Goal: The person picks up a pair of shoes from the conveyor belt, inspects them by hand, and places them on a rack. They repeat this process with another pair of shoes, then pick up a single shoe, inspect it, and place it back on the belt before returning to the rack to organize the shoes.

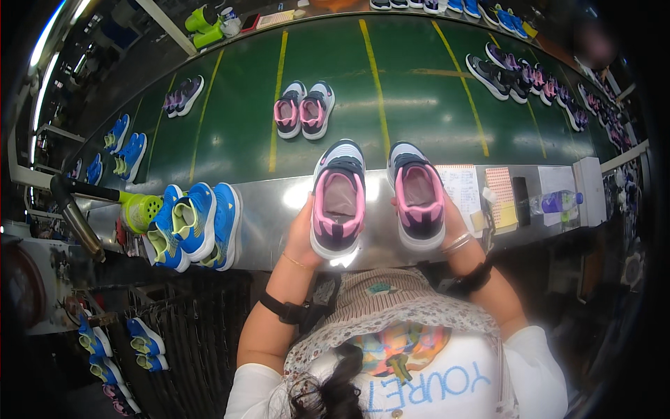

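Note:
My left hand [302, 236] grips a sneaker [339, 233] with a pink lining, navy heel, pale toe and white sole. A matching sneaker [421, 229] is held by its outer side in my right hand [453, 222]. Both are upright above the metal ledge, side by side with a gap between them, toes pointing away from me. Most of my fingers are hidden behind the shoes. Beyond them, a similar pink-lined pair [314, 112] rests on the green conveyor belt [335, 63]. Several blue sneakers [197, 216] with yellow-green linings stand on the ledge left of my left hand.
Dark and pink sneakers [520, 73] sit at the belt's far right, blue ones [130, 155] at its left. Papers [457, 188] and a purple-labelled bottle [560, 202] lie on the ledge to the right. A metal pipe arm [77, 216] stands left of a green perforated cup [142, 211].

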The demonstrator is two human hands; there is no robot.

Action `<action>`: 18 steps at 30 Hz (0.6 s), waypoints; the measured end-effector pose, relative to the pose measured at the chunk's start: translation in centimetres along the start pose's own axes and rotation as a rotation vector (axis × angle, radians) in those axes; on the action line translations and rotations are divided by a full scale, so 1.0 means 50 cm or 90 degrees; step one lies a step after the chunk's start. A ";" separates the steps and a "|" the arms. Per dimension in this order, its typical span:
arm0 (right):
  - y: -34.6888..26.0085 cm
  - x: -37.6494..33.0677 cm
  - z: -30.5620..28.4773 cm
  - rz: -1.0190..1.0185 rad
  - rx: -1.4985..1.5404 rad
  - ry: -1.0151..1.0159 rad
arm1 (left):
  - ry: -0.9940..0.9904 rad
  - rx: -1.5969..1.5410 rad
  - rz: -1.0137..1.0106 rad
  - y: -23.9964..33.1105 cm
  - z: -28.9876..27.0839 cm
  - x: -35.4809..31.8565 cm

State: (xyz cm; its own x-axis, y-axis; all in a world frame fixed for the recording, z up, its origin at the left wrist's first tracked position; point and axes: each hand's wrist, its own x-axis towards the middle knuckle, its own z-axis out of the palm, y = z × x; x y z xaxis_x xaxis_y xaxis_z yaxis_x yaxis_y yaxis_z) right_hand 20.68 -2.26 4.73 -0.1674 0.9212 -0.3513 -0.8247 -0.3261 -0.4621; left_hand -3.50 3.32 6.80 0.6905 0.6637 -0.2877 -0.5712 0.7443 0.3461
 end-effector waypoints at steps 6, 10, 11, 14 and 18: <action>0.051 0.033 -0.005 -0.007 0.038 -0.014 | 0.053 -0.096 0.002 -0.024 -0.006 0.025; 0.065 0.044 0.011 0.058 0.252 -0.123 | 0.094 -0.127 0.000 -0.032 0.000 0.038; 0.070 0.047 0.003 0.050 0.260 -0.106 | 0.067 -0.152 -0.005 -0.034 -0.002 0.036; 0.074 0.051 0.020 0.037 0.203 -0.006 | 0.077 -0.160 0.013 -0.038 -0.035 0.039; 0.086 0.100 -0.132 -0.114 -0.462 0.179 | 0.374 0.332 0.159 -0.051 -0.054 0.054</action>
State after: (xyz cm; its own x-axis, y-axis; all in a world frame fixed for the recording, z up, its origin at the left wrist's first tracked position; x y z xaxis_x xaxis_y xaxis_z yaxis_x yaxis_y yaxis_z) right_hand 19.87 -0.47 -4.37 0.1570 0.9158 -0.3696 -0.2517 -0.3248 -0.9117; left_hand -1.38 3.42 2.73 0.1436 0.8433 -0.5178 -0.2978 0.5358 0.7901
